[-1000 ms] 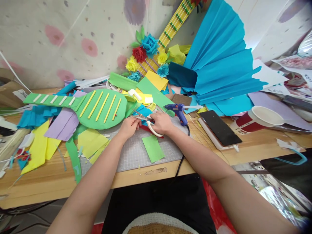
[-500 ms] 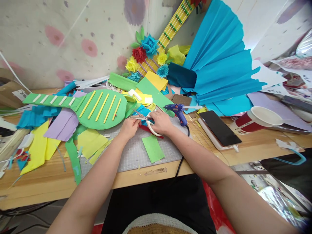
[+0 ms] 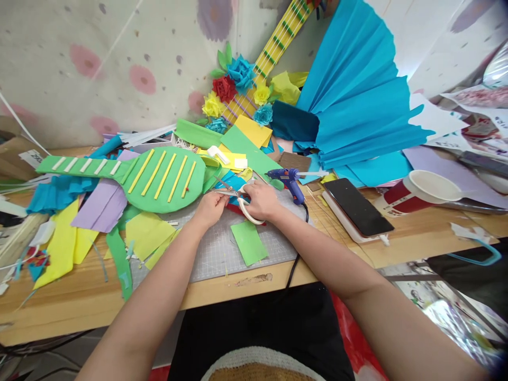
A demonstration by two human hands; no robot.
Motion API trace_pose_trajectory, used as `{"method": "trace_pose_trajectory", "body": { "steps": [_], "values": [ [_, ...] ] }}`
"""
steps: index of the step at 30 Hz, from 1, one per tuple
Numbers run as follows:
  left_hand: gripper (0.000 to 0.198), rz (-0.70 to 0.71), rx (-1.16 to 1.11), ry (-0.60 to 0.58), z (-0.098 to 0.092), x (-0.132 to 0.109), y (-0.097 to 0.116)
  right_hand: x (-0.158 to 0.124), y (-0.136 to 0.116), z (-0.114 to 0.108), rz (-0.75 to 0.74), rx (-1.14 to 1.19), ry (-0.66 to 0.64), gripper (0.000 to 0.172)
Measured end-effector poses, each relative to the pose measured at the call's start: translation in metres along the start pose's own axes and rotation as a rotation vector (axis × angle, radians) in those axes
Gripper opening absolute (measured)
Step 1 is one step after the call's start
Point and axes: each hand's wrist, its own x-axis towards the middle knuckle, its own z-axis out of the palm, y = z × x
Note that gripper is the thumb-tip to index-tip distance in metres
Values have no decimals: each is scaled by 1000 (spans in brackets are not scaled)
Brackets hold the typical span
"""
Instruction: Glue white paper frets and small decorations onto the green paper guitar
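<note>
My right hand grips a pair of scissors by the white handles, and the blades point left, parted. Close by their tips, my left hand is pinched at the fingertips; what lies between them is too small to make out. Blue paper and a bit of red paper show behind and under the hands. A green paper rectangle lies on the grey cutting mat below. To the left rests a green guitar-shaped piece with yellow and white strips.
A blue glue gun with a cord lies right of the hands. Farther right are a phone and a paper cup. A large blue pleated fan and a yellow flowered guitar stand behind. Purple paper and yellow scraps lie left.
The scissor blades look slightly wider apart than before. Both hands stay in nearly the same place, and the view has shifted a little.
</note>
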Motion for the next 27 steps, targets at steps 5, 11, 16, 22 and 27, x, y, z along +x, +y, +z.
{"method": "trace_pose_trajectory", "body": {
  "steps": [5,11,16,22,27],
  "values": [
    [32,-43,-15,-8,-1,-3,2,1,0,3,17,-38,-30,37],
    [28,-105,51,74,3,-4,5,3,-2,-1,57,-72,-60,38],
    [27,-128,34,122,6,-5,2,3,-2,0,30,-16,-15,32],
    [22,-84,-48,132,12,-3,-3,3,2,2,-9,180,-49,26],
    [28,-55,-92,149,14,-3,-7,3,1,1,-23,221,-98,24]
  ]
}}
